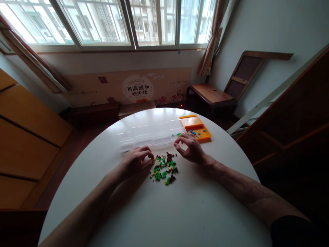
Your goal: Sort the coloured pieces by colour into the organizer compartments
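Note:
A loose pile of small building bricks [164,166], green, brown, yellow and cream, lies on the white round table [164,212]. At the pile's left edge is my left hand [136,160], its fingers curled and the tips close together beside a yellow brick. Whether a brick sits between those fingertips is hidden. My right hand [190,148] hovers right of the pile, near the clear divided box [144,141]. Its thumb and forefinger are apart, and no brick shows between them. A few green bricks [178,134] lie in the box's right compartment.
An orange tray [207,134] with several small blue bricks [192,132] stands behind my right hand, beside the clear box. Past the table are a wooden bench [210,92], a printed cardboard panel [164,82] and windows. Wooden cabinets [31,137] stand at the left.

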{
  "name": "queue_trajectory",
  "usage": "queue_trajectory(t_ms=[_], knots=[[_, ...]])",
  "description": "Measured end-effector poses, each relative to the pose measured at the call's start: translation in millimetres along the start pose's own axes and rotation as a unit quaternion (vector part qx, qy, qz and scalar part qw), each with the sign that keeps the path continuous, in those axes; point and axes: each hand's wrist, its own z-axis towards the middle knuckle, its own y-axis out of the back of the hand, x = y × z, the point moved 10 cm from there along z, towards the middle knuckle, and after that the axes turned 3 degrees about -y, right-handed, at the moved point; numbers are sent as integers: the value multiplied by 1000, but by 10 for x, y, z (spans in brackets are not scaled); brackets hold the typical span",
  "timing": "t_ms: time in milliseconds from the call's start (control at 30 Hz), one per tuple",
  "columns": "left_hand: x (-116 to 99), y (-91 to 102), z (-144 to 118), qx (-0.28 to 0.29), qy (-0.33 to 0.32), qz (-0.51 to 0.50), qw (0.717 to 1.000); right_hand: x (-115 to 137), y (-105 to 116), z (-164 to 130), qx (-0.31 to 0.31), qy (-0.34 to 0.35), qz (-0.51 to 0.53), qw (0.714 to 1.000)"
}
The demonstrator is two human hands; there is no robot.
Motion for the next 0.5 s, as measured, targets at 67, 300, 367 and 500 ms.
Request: queue_trajectory(t_ms=[67, 300, 367, 500], knots=[[-14, 13, 18, -13, 11, -27, 999, 63, -15, 0, 14, 20, 13, 1000], [-166, -68, 143, -93, 59, -183, 977, 409, -145, -37, 84, 128, 40, 987], [-215, -134, 175, -97, 64, -206, 972, 456, -191, -51, 97, 138, 43, 985], [-270, -186, 206, -92, 59, -226, 968, 525, -249, -86, 109, 170, 49, 978]])
